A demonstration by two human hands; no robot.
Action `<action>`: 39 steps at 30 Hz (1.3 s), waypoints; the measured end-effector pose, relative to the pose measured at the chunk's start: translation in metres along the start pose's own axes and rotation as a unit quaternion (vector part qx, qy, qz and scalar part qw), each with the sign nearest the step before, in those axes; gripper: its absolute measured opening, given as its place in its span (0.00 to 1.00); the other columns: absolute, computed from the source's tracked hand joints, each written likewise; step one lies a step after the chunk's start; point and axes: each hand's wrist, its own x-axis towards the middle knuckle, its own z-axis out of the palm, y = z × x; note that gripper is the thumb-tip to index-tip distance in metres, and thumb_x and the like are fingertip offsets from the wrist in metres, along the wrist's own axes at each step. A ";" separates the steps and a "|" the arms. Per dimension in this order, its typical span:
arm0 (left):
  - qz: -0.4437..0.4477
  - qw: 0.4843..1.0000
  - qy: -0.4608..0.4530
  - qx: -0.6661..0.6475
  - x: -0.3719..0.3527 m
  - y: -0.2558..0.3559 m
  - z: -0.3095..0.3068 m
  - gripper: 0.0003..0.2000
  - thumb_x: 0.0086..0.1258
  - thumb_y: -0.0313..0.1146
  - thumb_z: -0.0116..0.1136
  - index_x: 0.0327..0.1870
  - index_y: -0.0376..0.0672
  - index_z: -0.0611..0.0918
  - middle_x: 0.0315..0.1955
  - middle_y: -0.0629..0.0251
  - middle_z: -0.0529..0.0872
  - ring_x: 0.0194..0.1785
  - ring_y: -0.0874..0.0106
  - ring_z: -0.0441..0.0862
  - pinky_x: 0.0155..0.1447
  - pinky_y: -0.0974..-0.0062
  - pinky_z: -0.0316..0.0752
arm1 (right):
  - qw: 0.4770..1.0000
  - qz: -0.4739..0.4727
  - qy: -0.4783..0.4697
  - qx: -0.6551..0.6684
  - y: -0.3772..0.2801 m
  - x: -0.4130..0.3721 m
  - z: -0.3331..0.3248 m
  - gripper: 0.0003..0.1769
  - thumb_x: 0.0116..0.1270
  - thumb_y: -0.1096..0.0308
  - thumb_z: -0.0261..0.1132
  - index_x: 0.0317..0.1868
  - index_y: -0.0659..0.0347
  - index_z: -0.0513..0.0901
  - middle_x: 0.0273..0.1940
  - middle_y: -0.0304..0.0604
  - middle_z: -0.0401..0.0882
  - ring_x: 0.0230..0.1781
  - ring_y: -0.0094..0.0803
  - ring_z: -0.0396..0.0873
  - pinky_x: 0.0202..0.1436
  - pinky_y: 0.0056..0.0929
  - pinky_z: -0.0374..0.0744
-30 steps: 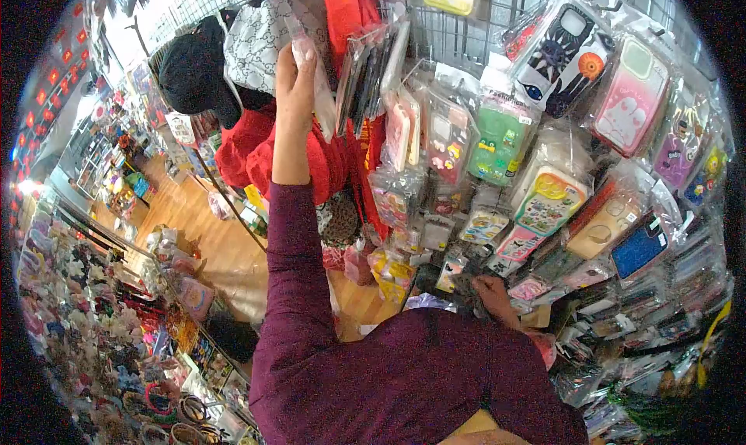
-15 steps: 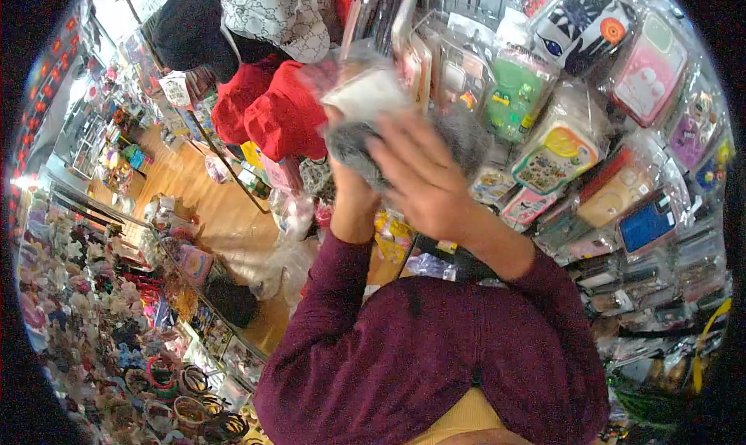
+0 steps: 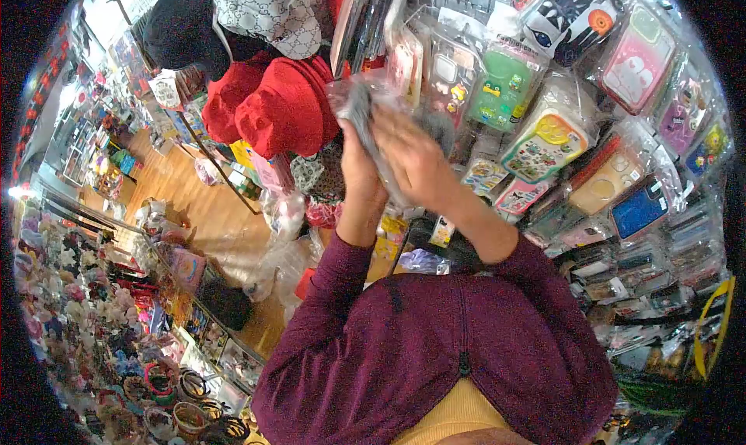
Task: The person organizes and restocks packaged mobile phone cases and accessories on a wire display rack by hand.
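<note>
Fingers (image 3: pixel 395 131) of the right hand (image 3: pixel 416 164) lie flat and together, pressing a grey packet (image 3: pixel 360 107) against the left hand (image 3: pixel 359 173) at upper centre. The left fingers are hidden behind it, so their state cannot be told. The packet's clear wrap glares and its contents are blurred. Phone cases (image 3: pixel 544 146) crowd the right, red hats (image 3: pixel 284 107) sit just beside on the left, and open wooden floor (image 3: pixel 186 208) lies lower left.

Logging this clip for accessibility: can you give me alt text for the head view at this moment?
A person in maroon sleeves presses a grey plastic-wrapped packet between the left hand and right hand, held up before a wall rack of packaged phone cases. Red hats hang to the left of the hands.
</note>
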 end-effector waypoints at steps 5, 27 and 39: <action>-0.065 0.994 -0.027 -0.087 0.009 0.016 0.007 0.26 0.69 0.52 0.36 0.55 0.37 0.67 0.47 0.58 0.76 0.48 0.64 0.76 0.52 0.65 0.71 | 0.995 -0.005 -0.007 0.097 -0.011 -0.063 -0.016 0.16 0.58 0.72 0.51 0.47 0.69 0.74 0.50 0.57 0.71 0.52 0.50 0.69 0.56 0.38 0.68; 0.051 0.944 -0.245 -0.215 0.056 -0.058 0.015 0.19 0.70 0.43 0.34 0.58 0.43 0.62 0.52 0.63 0.67 0.54 0.69 0.67 0.59 0.70 0.62 | 0.993 0.034 -0.002 0.113 -0.028 -0.007 -0.066 0.26 0.57 0.75 0.52 0.58 0.69 0.64 0.61 0.57 0.58 0.65 0.49 0.52 0.65 0.42 0.53; 0.189 0.938 -0.253 0.143 0.012 -0.018 0.113 0.15 0.65 0.36 0.47 0.47 0.36 0.68 0.46 0.60 0.69 0.46 0.74 0.66 0.52 0.78 0.61 | 0.966 0.223 0.116 0.066 0.003 -0.008 -0.092 0.19 0.59 0.68 0.54 0.49 0.70 0.69 0.45 0.59 0.71 0.46 0.48 0.71 0.50 0.36 0.68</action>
